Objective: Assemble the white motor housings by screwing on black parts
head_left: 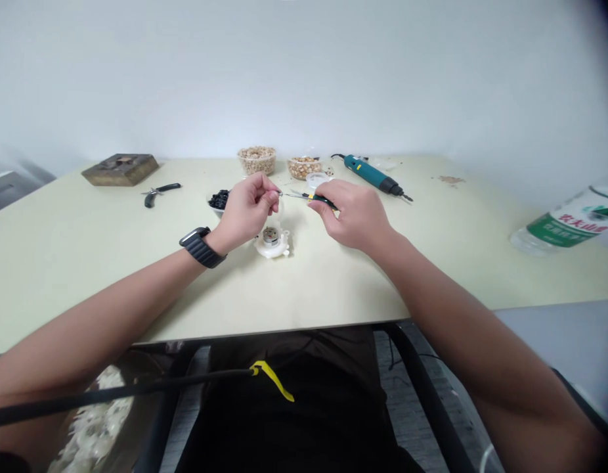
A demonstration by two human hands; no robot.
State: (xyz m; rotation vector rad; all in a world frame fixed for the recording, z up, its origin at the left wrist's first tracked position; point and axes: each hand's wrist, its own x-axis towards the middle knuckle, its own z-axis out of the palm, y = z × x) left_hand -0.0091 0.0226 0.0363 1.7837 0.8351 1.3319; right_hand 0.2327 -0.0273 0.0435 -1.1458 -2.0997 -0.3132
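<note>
My left hand [247, 210], with a black watch on the wrist, is closed in a pinch on a tiny part I cannot make out. My right hand [356, 213] grips a pair of tweezers [304, 195] with green-yellow handles; their tips reach to my left fingertips. Just below my left hand, a white plastic housing with a small round metal motor [272, 240] rests on the table [62, 243].
Behind the hands: a small dish of black parts [218, 199], two clear tubs of tan pieces [257, 159] [303, 167], a clear lid [318, 178], a teal electric screwdriver [375, 175]. Pliers [159, 192] and a dark block [120, 169] lie left; a water bottle [567, 226] lies right.
</note>
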